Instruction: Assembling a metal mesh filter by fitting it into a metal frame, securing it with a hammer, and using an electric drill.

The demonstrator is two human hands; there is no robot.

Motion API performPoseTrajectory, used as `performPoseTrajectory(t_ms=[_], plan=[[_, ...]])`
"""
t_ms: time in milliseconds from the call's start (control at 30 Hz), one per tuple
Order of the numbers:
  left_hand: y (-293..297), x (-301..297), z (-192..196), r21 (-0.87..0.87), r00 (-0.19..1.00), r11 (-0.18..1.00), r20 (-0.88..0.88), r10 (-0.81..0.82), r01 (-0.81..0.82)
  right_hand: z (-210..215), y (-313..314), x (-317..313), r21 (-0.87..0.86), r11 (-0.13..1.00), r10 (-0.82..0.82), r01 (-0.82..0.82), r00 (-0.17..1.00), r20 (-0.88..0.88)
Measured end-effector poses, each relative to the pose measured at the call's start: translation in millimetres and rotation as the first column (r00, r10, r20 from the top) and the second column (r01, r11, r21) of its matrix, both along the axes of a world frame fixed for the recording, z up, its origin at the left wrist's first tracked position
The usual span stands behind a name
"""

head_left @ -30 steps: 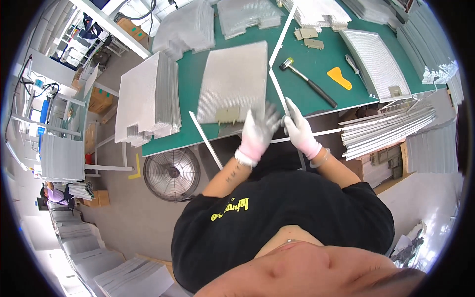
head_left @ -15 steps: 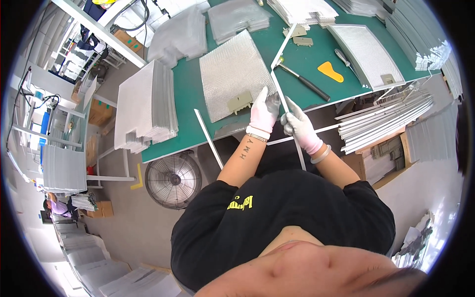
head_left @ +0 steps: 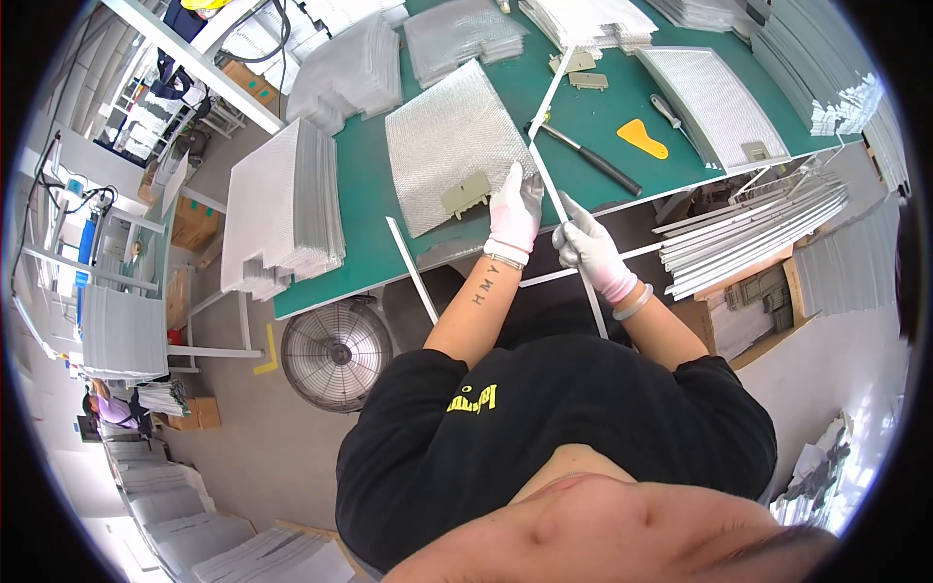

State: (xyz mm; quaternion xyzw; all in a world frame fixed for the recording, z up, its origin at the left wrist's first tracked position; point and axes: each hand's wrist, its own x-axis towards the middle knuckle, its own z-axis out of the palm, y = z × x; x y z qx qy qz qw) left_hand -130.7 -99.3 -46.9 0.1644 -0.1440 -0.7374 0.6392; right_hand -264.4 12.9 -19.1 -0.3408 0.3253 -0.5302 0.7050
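Note:
My left hand [head_left: 514, 216], in a white glove with grey fingertips, is at the lower right edge of a silvery mesh panel [head_left: 447, 131]. Its thumb lies over the panel and the fingers close at the edge, partly hidden. A beige plastic latch piece [head_left: 466, 195] sits on that panel near its lower edge. My right hand [head_left: 593, 253], gloved the same way, is closed around a thin white frame strip [head_left: 550, 183]. This strip runs from the tabletop down past the table's front edge, close beside the panel's right side.
On the green table [head_left: 364, 219] lie a hammer [head_left: 593, 160], a yellow scraper [head_left: 642, 139], a screwdriver [head_left: 667, 112] and a framed mesh panel [head_left: 714, 107]. Mesh panels are stacked [head_left: 284, 204] at left. A floor fan [head_left: 338, 353] stands below; white strips [head_left: 758, 233] are bundled at right.
The whole view has shifted slightly to the left. Both hands keep nearly the same places, my left hand on the panel and my right on the strip.

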Motion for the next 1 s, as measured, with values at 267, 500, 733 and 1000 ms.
performPoseTrajectory(t_ms=[267, 500, 733, 1000], plan=[[6, -6, 14, 0.055, 0.997, 0.996, 0.032, 0.072, -0.073, 16, 7, 0, -0.009, 1.000, 0.023, -0.025, 0.983, -0.180], [3, -4, 23, 0.115, 0.996, 0.989, 0.018, 0.093, -0.094, 22, -14, -8, -0.024, 0.995, 0.081, -0.101, 0.904, -0.420], [11, -2, 22, 0.077, 0.991, 0.991, 0.090, 0.102, -0.109, 55, -94, -4, -0.186, 0.956, 0.029, -0.227, 0.703, -0.710], [87, 77, 47, -0.214, 0.674, 0.976, 0.716, 0.179, -0.031, 51, -142, -10, 0.056, 0.923, 0.330, -0.381, 0.708, -0.624]])
